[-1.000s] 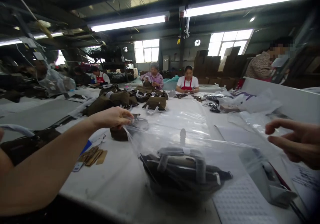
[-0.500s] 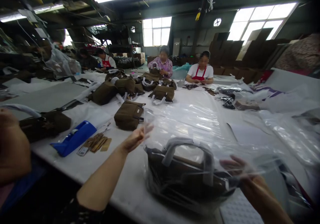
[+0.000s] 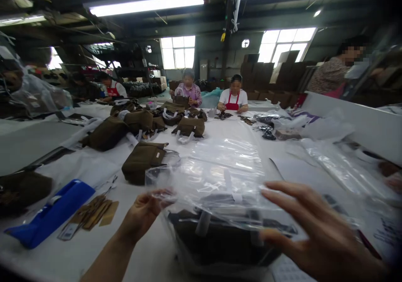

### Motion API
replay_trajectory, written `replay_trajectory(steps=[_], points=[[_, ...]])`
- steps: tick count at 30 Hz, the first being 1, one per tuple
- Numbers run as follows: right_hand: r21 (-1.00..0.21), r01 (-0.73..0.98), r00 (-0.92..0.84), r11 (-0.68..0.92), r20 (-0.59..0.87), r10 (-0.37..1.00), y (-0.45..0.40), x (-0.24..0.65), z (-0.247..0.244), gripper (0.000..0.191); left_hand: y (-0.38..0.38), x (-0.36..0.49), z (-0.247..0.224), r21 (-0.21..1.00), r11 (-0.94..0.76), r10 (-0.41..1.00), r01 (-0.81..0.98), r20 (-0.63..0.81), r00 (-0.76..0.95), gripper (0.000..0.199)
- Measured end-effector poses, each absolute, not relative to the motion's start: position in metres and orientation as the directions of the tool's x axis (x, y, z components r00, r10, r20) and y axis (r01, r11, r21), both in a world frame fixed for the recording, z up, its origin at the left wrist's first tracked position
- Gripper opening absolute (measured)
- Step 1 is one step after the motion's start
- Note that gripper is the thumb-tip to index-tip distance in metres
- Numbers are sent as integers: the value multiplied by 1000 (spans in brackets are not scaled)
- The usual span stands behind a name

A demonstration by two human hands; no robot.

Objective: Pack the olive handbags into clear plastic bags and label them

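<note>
A dark olive handbag (image 3: 224, 240) with wrapped handles stands in front of me inside a clear plastic bag (image 3: 216, 192). The upper part of the plastic lies folded over the handles. My left hand (image 3: 149, 210) is closed on the plastic's left edge, thumb and fingers pinched together. Over the right side of the bag, my right hand (image 3: 310, 231) is open, its fingers and thumb spread apart. Whether its fingertips touch the film I cannot tell. Just beyond my left hand sits another olive handbag (image 3: 143, 162) on the white table (image 3: 132, 257).
A blue tape dispenser (image 3: 52, 213) and brown paper tags (image 3: 94, 213) lie at the left. Flat plastic bags (image 3: 232, 152) lie ahead. Several handbags (image 3: 109, 133) are heaped farther back. Across the table sit co-workers, one in a red apron (image 3: 232, 102); another person (image 3: 329, 72) is at the right.
My right hand has come off the bag's right side and opened above it. The plastic's top has folded down over the handles. My left hand has lowered with the plastic edge; the view has shifted right.
</note>
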State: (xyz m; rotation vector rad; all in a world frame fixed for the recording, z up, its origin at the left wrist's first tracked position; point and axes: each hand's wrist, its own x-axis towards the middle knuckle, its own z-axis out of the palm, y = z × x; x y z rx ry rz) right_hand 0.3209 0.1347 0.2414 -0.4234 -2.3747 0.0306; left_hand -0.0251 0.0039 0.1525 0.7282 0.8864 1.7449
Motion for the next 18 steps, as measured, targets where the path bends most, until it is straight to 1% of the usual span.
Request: replay_trajectory(steps=[1,2,3,6,8,10,13,14,15,16,17,18], points=[[-74,292,-790,953,542,285,132,303,247,59,3,-23,151,822,-228,946,-521,60,-320,25],[-50,310,-852,949,429,301,130,286,251,56,1,-21,150,809,-232,943,-540,51,-329,26],[-54,346,-880,937,327,344,129,272,253,48,0,-19,149,795,-242,938,-556,45,-345,26],[-134,428,-893,894,90,441,131,250,257,20,-7,-13,146,767,-261,922,-586,18,-388,22],[-223,433,-898,873,-30,438,138,246,265,15,-10,-10,147,765,-257,918,-591,1,-397,20],[-311,427,-902,849,-208,378,150,242,274,17,-12,-8,150,766,-267,912,-585,5,-409,22],[-491,474,-826,730,-536,176,166,231,277,22,-12,-7,153,777,-281,899,-563,8,-437,23],[-540,504,-792,674,-600,113,170,227,276,24,-13,-7,153,785,-279,896,-553,4,-445,24],[-566,523,-776,637,-626,81,173,224,274,25,-13,-8,153,794,-275,893,-543,0,-451,25],[-566,524,-778,636,-622,87,174,222,273,27,-14,-9,153,800,-274,890,-533,1,-456,25],[-540,507,-795,671,-594,123,176,222,273,30,-14,-10,152,803,-277,888,-527,5,-459,25],[-487,480,-820,730,-544,178,179,224,274,35,-15,-12,151,804,-282,886,-524,8,-464,25]])
